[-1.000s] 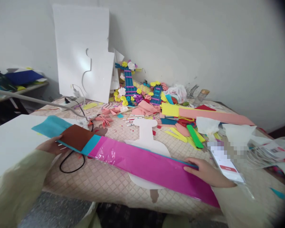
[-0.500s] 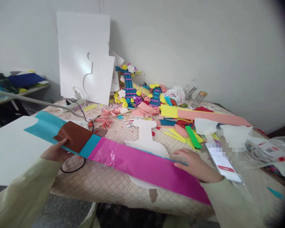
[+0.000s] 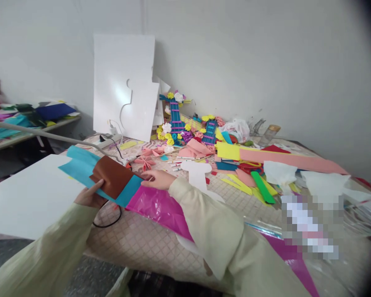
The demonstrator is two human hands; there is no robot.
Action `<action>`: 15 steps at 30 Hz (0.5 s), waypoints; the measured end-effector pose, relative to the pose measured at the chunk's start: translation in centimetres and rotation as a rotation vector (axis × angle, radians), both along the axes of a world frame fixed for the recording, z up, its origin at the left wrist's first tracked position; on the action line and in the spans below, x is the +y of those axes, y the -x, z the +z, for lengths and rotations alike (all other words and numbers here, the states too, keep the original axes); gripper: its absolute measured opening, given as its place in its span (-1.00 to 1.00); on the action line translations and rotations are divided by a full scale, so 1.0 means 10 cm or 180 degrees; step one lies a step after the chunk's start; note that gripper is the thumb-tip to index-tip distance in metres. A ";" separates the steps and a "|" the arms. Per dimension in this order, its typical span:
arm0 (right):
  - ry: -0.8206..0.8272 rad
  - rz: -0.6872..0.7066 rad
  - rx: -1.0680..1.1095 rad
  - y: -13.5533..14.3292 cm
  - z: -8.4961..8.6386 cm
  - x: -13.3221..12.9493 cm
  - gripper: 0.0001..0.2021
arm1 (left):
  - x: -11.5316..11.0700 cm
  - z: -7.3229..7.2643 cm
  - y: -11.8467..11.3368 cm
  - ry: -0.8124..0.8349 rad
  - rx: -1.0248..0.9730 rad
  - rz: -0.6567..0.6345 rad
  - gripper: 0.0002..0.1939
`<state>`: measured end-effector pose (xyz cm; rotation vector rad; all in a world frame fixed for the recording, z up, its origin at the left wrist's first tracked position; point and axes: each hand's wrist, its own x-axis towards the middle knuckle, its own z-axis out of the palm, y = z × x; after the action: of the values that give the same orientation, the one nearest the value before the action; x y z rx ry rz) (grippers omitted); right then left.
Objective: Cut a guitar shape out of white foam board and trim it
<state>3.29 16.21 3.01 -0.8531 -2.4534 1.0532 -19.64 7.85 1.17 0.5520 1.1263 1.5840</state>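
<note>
My left hand (image 3: 91, 195) grips the near edge of a folded bundle of crepe paper, its thumb on the brown sheet (image 3: 111, 176). Blue paper (image 3: 83, 165) sticks out past the brown on the left and shows again as a band on its right. A long magenta sheet (image 3: 160, 209) in clear wrap runs on to the lower right, partly behind my right sleeve. My right hand (image 3: 157, 180) is at the upper edge where blue meets magenta, fingers curled; whether it pinches the edge is unclear. A white guitar-shaped cutout (image 3: 198, 175) lies partly under the magenta sheet.
White boards (image 3: 111, 82) lean on the wall. Paper-flower guitars (image 3: 175, 117), pink and yellow paper (image 3: 287, 159), a green strip (image 3: 262, 187) and a blurred phone lie across the table. A white board (image 3: 34, 194) is at left, beside a cable. A side table (image 3: 58, 123) holds coloured paper.
My right hand has moved left along the magenta sheet to the blue band, its forearm now crossing the sheet. My left hand still holds the bundle. The view has turned left.
</note>
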 end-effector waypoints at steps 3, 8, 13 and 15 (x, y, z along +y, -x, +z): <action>0.0006 -0.0113 0.0187 0.13 0.03 0.03 -0.76 | -0.02 0.05 0.01 -0.0072 0.0021 0.0050 -0.67; 0.0008 -0.0299 0.0264 0.17 0.05 0.07 -0.92 | 0.00 0.07 0.02 -0.0126 -0.0006 0.0053 -0.70; 0.0121 0.0006 0.0109 0.12 0.10 0.10 -0.91 | 0.06 0.06 -0.02 -0.0218 -0.0091 0.0039 -0.57; 0.0158 0.0157 0.0012 0.11 0.11 0.10 -0.89 | 0.07 0.07 -0.04 -0.0215 -0.0105 0.0051 -0.57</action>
<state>2.23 17.21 4.11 -0.8087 -2.4665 1.1364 -19.24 8.54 1.86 0.5607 1.0582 1.6441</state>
